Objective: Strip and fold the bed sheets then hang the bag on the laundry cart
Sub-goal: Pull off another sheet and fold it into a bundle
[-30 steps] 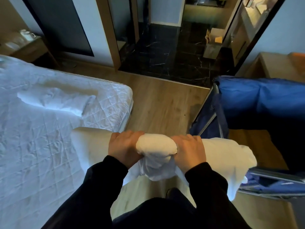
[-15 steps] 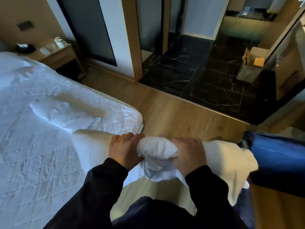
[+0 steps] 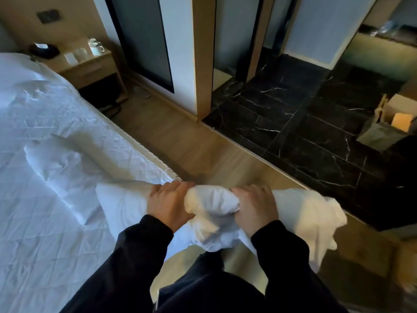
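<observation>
At the left of the frame lies a white quilted mattress (image 3: 45, 222) with a crumpled white cloth (image 3: 56, 161) on it. Low in the centre, the left hand (image 3: 168, 203) and right hand (image 3: 255, 207) each curl around a rolled white bed sheet (image 3: 211, 201), held over the wooden floor (image 3: 203, 150).

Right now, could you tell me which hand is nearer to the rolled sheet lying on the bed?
Left. The left hand grips the bundle by the mattress corner, on the side of the rolled sheet; the right hand grips the bundle farther away, over the floor.
</observation>
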A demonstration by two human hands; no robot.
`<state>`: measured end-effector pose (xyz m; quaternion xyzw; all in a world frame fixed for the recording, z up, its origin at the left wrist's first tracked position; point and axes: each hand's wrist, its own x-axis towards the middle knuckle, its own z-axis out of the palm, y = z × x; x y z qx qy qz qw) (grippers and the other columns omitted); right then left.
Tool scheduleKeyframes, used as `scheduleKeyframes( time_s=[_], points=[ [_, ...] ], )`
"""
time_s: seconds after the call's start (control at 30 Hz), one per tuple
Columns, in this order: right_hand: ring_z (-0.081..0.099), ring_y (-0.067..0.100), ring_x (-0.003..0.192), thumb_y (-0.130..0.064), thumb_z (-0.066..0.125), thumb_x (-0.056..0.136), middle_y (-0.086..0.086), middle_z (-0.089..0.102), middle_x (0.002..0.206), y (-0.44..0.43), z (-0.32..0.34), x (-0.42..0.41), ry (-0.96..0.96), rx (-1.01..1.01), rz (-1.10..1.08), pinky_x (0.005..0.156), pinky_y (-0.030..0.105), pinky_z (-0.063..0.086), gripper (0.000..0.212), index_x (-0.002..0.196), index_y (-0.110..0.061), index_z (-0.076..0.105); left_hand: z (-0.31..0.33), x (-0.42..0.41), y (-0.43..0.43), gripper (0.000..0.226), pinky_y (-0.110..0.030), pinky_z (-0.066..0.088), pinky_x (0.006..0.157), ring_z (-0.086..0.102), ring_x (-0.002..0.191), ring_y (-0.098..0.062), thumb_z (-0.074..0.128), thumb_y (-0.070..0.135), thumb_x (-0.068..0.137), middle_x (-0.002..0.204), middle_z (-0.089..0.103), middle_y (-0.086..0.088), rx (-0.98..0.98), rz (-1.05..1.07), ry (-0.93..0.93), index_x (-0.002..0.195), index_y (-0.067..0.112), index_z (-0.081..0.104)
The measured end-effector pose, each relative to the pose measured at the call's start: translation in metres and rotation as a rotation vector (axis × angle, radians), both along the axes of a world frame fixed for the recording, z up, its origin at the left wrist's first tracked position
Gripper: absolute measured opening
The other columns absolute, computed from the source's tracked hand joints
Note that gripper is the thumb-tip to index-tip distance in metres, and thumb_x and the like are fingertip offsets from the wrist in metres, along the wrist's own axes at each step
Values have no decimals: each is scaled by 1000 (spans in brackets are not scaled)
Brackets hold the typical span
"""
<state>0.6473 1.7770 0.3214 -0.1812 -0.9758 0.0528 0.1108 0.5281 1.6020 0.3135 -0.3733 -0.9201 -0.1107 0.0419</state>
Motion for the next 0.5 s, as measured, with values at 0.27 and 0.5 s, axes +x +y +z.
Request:
scheduleKeyframes(
  time_s=[0.27,0.5],
  points=[
    [60,25,58,-16,83,35,-4,61,62,126,14,-128,22,-43,38,57,33,43,42,67,-26,57,9,-126,122,53,-36,47,66,65,68,-27,69,45,46,73,64,3,73,24,26,96,31,60],
    [57,23,59,-6,72,39,-6,56,59,230,9,-245,45,3,155,60,31,30,42,66,-29,50,4,-223,212,49,-34,46,66,65,67,-27,66,48,48,74,65,4,88,145,94,94,31,62]
  ],
)
